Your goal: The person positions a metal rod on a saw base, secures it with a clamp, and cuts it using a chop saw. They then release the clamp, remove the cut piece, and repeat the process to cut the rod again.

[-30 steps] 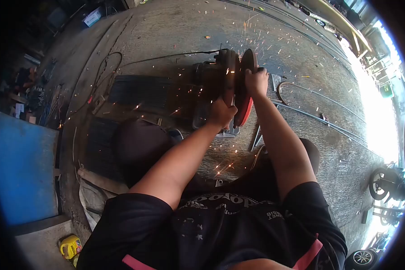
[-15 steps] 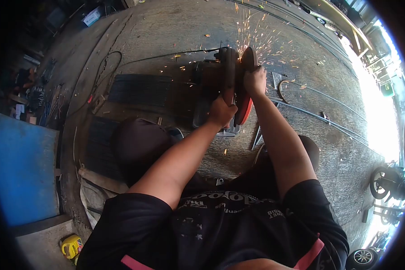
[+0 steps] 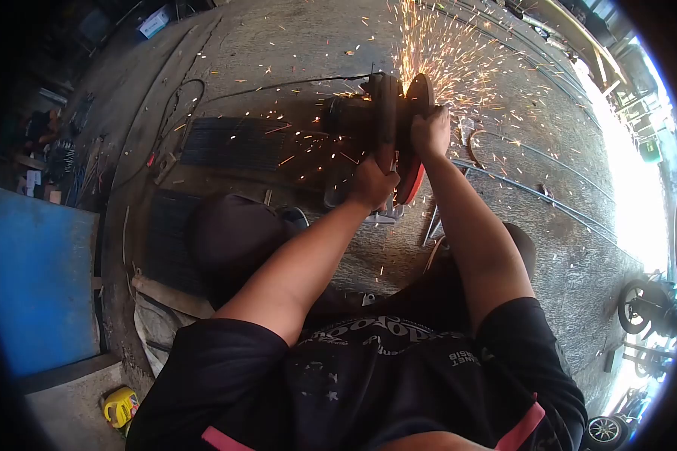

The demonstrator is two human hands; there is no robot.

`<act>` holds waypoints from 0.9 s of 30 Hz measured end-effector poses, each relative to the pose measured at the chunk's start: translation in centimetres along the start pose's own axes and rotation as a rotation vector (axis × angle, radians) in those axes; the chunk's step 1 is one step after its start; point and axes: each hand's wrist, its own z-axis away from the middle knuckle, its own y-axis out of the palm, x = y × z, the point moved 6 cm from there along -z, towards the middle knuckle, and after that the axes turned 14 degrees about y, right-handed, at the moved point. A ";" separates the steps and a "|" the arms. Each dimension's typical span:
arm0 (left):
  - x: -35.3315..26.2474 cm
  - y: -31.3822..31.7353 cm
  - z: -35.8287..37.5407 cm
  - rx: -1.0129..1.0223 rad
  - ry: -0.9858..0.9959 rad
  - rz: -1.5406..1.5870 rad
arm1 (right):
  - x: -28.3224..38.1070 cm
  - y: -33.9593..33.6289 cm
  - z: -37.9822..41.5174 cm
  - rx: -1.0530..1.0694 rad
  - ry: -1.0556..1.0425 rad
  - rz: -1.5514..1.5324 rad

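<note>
A chop saw (image 3: 384, 113) stands on the floor in front of my knees, a dense spray of sparks flying from its far side. My left hand (image 3: 374, 183) is wrapped around the near end of the saw's handle arm. To the right of that arm is the round cutting disc (image 3: 421, 92), with a red section (image 3: 411, 186) at its near edge. My right hand (image 3: 431, 133) is closed against the disc's right side. Whatever its fingers hold is hidden. The saw's grey base (image 3: 386, 216) shows below my left hand.
Dark bundled rods (image 3: 229, 143) lie left of the saw, and a power cord (image 3: 278, 90) runs left from it. Long metal bars (image 3: 549, 199) stretch across the floor at right. A blue panel (image 3: 37, 282) and yellow container (image 3: 120, 407) are at left. A motorcycle wheel (image 3: 636, 306) stands at right.
The sparks have grown much denser and spread wider. The saw arm and disc have shifted slightly, and my right hand has moved a little up and to the right.
</note>
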 end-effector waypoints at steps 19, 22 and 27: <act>-0.3 0.7 0.1 0.010 0.042 0.052 | -0.7 -0.4 0.2 0.000 0.021 0.039; 0.7 1.1 -0.8 -0.064 0.282 -0.209 | -0.4 0.7 -0.4 0.132 -0.080 0.052; 0.3 0.1 0.3 -0.042 0.095 -0.062 | 0.0 -0.2 0.3 0.007 -0.108 0.027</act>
